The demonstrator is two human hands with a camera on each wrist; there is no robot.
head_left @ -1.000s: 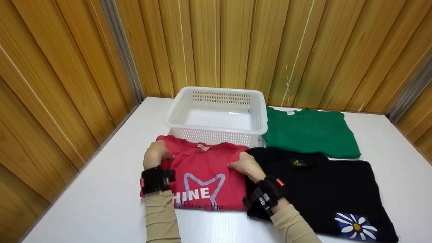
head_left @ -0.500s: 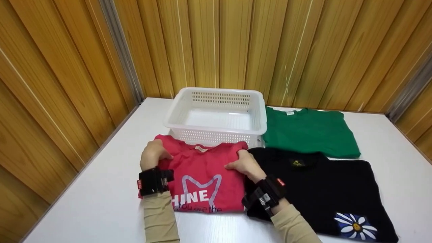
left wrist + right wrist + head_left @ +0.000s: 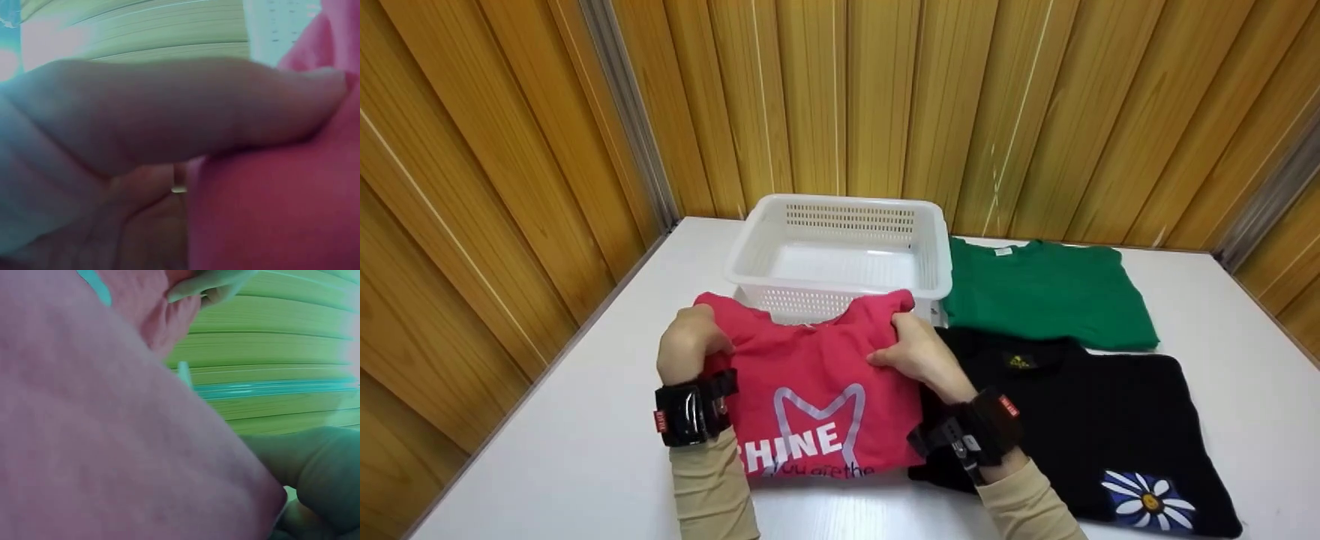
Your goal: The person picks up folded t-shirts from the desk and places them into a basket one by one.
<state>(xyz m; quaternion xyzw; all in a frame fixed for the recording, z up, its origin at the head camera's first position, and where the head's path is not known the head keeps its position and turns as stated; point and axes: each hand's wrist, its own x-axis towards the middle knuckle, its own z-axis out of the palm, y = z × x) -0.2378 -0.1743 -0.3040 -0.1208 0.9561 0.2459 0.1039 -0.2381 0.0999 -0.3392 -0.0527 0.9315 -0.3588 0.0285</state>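
Note:
A folded red T-shirt with a grey star outline and white lettering is held up at a tilt in front of the basket. My left hand grips its left shoulder, thumb on the front. At the opposite shoulder my right hand pinches the cloth between thumb and fingers. In the left wrist view the thumb presses across the red cloth. The right wrist view has the cloth filling most of the picture, and the right hand's fingers behind it are partly hidden.
A white perforated basket stands just behind the shirt. To the right lie a folded black T-shirt with a daisy patch and, farther back, a folded green T-shirt. Wood-patterned walls border the white table.
Both hands have raised the red T-shirt's upper edge, which now overlaps the basket's front wall. My left hand has shifted slightly left. The other shirts and the basket stay put.

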